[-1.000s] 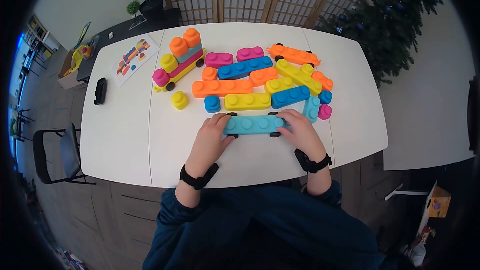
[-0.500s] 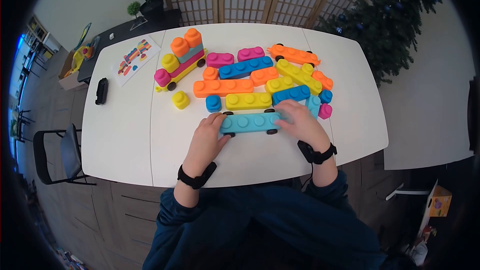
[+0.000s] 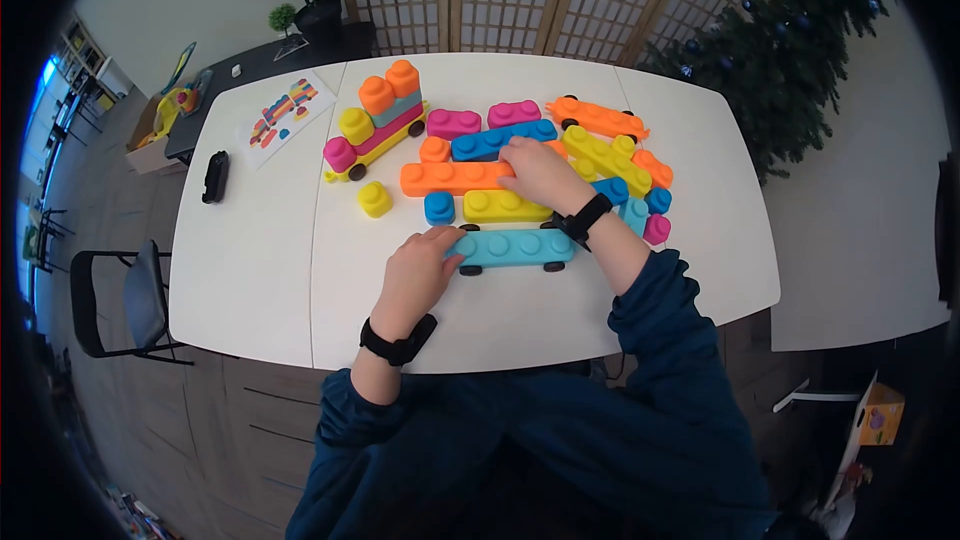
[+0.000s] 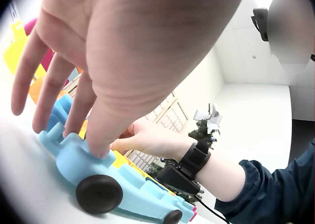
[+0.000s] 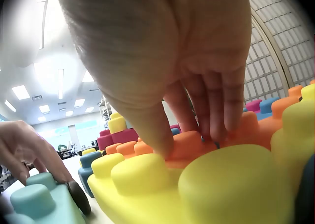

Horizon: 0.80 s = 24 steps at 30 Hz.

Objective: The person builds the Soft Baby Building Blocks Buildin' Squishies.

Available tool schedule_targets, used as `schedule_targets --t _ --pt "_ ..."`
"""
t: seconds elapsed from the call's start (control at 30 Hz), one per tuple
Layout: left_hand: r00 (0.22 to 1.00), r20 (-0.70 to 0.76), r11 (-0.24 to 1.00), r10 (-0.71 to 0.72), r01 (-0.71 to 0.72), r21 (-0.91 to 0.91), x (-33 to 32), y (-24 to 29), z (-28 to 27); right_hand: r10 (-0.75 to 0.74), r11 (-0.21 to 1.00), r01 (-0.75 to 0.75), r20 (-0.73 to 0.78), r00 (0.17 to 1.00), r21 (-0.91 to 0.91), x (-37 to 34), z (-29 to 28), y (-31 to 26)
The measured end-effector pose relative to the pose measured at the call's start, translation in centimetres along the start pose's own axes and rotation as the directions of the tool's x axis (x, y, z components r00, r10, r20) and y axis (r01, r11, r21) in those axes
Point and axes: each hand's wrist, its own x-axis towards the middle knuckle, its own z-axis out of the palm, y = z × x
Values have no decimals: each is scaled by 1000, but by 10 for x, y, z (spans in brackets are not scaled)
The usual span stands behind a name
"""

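My left hand (image 3: 412,275) holds the left end of a light blue wheeled base (image 3: 520,248), a four-stud block on black wheels. In the left wrist view the thumb lies against an end stud of the wheeled base (image 4: 81,157), the fingers on its far side. My right hand (image 3: 548,180) reaches across the blocks to the right end of a long orange block (image 3: 450,178). In the right wrist view its thumb touches the orange block (image 5: 184,141), and its fingers reach down behind. A yellow block (image 3: 500,207) lies just in front, a long blue block (image 3: 490,143) behind.
A yellow wheeled base carrying stacked blocks (image 3: 385,130) stands at the left, near a picture sheet (image 3: 288,118). Beside it lies a small yellow block (image 3: 375,199). An orange wheeled base (image 3: 600,118) and several loose blocks crowd the right. A black object (image 3: 215,177) lies far left.
My right hand has left the right end of the light blue wheeled base and moved forward and left to the long orange block. The left hand stays at the base's left end.
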Motion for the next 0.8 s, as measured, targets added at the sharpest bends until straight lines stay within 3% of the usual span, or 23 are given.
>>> schedule_targets --t 0.23,0.4,0.47,0.5,0.6,0.67,0.8 --pt "1000 12 1000 1 -2 25 2 1 -1 30 999 -30 15 999 16 -3 -7 -5" --pt "1000 7 1000 3 -3 6 -1 -3 -5 33 990 -9 -171 985 139 -35 -45 -14" --pt "989 -119 994 83 -90 -57 -1 -10 -9 35 987 1 -214 976 163 -54 -55 -14" --pt "990 -114 994 83 -90 -58 -2 -12 -12 52 979 -2 -242 969 203 -66 -62 -15" --pt "989 -139 983 -39 13 -182 -1 -10 -24 103 960 -28 -261 960 278 -96 -71 -18" --pt "967 -212 909 -140 41 -414 0 -6 -29 75 960 -3 -246 967 280 -112 -73 -22" --pt "980 -198 887 3 -94 -452 2 0 -29 106 927 -13 -228 968 375 -132 -62 -28"
